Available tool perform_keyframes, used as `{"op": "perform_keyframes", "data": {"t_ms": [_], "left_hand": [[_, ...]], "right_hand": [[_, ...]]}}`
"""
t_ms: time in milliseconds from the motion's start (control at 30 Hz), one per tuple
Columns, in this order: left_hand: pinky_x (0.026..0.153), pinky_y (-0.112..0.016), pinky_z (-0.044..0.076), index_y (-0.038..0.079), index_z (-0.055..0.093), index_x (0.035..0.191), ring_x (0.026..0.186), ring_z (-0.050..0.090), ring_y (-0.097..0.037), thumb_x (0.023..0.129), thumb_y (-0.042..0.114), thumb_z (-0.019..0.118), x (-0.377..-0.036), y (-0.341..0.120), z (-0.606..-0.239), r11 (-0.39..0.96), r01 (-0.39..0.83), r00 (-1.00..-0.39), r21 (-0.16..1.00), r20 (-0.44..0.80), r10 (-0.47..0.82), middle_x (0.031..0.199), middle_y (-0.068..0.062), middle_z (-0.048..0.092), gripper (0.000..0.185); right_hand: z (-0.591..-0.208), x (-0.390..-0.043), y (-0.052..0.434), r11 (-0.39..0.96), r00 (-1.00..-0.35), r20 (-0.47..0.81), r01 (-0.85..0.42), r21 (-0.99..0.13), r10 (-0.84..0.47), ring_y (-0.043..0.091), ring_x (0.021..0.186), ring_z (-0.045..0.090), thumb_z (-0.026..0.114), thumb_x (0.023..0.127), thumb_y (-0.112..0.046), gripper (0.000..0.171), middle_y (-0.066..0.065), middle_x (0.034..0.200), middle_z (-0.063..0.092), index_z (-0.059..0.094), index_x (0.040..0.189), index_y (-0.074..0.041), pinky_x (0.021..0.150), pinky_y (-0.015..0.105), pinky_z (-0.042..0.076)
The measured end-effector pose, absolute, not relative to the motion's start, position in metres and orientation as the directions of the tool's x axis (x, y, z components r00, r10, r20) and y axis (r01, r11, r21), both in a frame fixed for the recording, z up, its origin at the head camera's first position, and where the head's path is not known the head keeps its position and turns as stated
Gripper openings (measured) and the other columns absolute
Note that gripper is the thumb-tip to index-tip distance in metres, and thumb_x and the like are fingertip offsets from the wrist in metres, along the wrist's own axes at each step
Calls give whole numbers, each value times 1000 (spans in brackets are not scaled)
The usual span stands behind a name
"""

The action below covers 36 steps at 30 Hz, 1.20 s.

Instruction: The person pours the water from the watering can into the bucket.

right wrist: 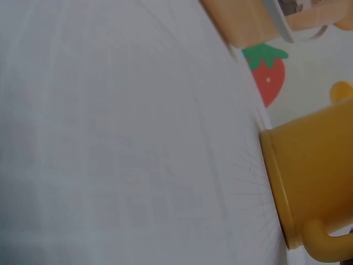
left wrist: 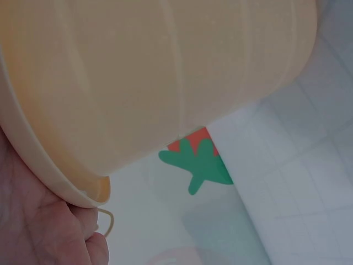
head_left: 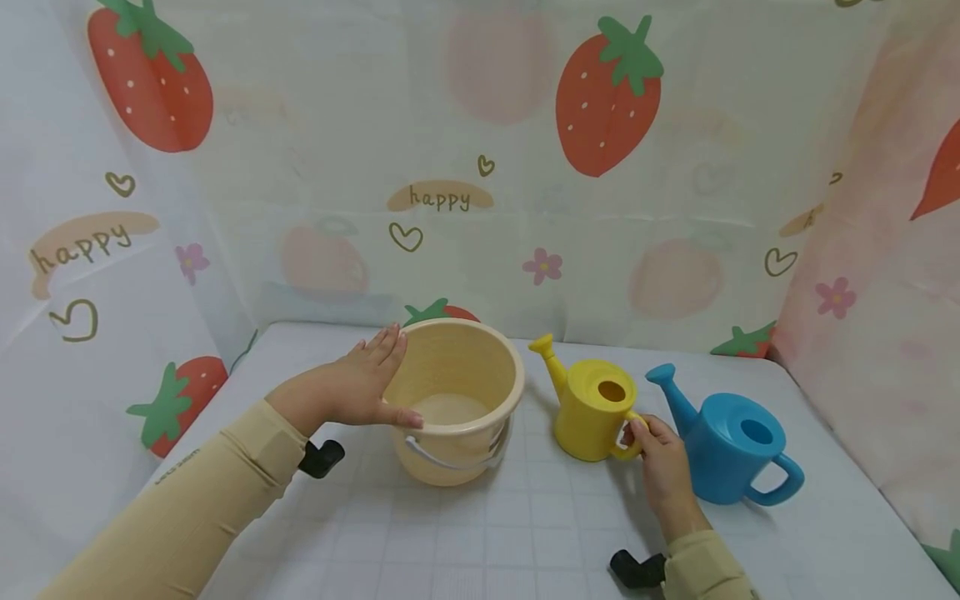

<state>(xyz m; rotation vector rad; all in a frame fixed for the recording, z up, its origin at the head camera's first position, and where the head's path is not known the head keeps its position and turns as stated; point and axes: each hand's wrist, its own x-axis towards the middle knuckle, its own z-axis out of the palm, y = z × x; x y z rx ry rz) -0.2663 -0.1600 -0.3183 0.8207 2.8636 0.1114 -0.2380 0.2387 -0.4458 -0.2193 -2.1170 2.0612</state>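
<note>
From the head view I see the left hand (head_left: 356, 385) laid against the rim of the cream bucket (head_left: 453, 400), fingers straight, thumb along the front edge. The right hand (head_left: 660, 462) curls its fingers round the handle of the yellow watering can (head_left: 592, 408), which stands upright on the desk (head_left: 525, 525) between the bucket and the blue watering can (head_left: 727, 450). Nothing is lifted or tipped yet.

The left wrist view shows the bucket's wall (left wrist: 165, 77) close up, rim against my palm.

The right wrist view shows the yellow can's base and handle loop (right wrist: 325, 251); the fingers are probably just out of frame.
</note>
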Motion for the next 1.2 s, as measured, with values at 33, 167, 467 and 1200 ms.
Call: {"op": "perform_keyframes", "data": {"t_ms": [33, 167, 467, 1200], "left_hand": [[108, -53, 10, -7, 1, 143, 138, -2, -36, 68, 82, 42, -266, -160, -318, 846, 521, -836, 114, -131, 532, 149, -24, -7, 124], [108, -52, 10, -6, 0, 143, 138, -3, -35, 67, 82, 42, -266, -160, -318, 847, 519, -837, 112, -133, 530, 149, -23, -8, 124], [109, -52, 9, -6, -1, 144, 138, -4, -35, 68, 82, 42, -266, -159, -317, 850, 514, -838, 113, -147, 526, 150, -22, -9, 123], [109, -52, 9, -6, 0, 143, 138, -5, -35, 68, 82, 41, -266, -159, -317, 848, 517, -835, 116, -152, 529, 149, -22, -9, 124]], "right_hand": [[-446, -238, 238, 44, -971, 25, -15, -999, 236, 16, 88, 47, 46, 96, -27, 39, -2, 77, 55, 53, 105, 10, 78, 25, 39], [-444, -238, 238, 79, -961, 20, 2, -997, 275, 13, 86, 49, 51, 94, -27, 39, -4, 80, 57, 52, 107, 9, 79, 23, 39], [-436, -237, 242, 133, -942, 30, 15, -991, 333, 14, 94, 46, 53, 93, -30, 35, -3, 92, 56, 52, 108, 2, 85, 24, 37], [-439, -259, 295, 372, -922, 199, -65, -926, 332, 12, 106, 49, 56, 86, -47, 41, -1, 116, 57, 58, 116, -18, 86, 24, 42]]}}
